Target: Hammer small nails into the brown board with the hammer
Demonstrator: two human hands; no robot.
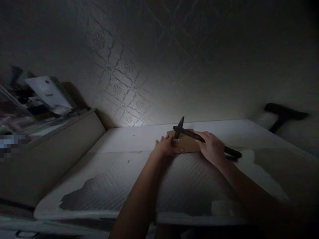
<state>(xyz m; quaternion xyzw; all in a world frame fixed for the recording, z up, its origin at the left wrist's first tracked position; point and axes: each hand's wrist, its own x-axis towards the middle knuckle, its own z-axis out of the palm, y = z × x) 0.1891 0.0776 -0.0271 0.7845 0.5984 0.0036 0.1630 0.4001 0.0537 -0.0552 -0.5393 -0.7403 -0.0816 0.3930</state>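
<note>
A hammer (193, 135) with a dark head and a long dark handle is in my right hand (211, 146). Its fingers are wrapped around the handle, whose end sticks out to the right past the wrist. The head hangs over a flat brown piece of cardboard (190, 146) on the tabletop; whether it touches is unclear. My left hand (165, 146) steadies the cardboard at its left end, fingers over the far side and thumb along the near part. Small pale marks or bits, too small to name, lie under the hammer head between the hands.
The white table (119, 139) has a worn grey textured patch toward its front. Patterned wallpaper (124, 83) rises behind it. At left, a low cabinet (69, 149) bears a white box (50, 91) and clutter. A dark T-shaped object (284, 113) stands at far right. The room is dim.
</note>
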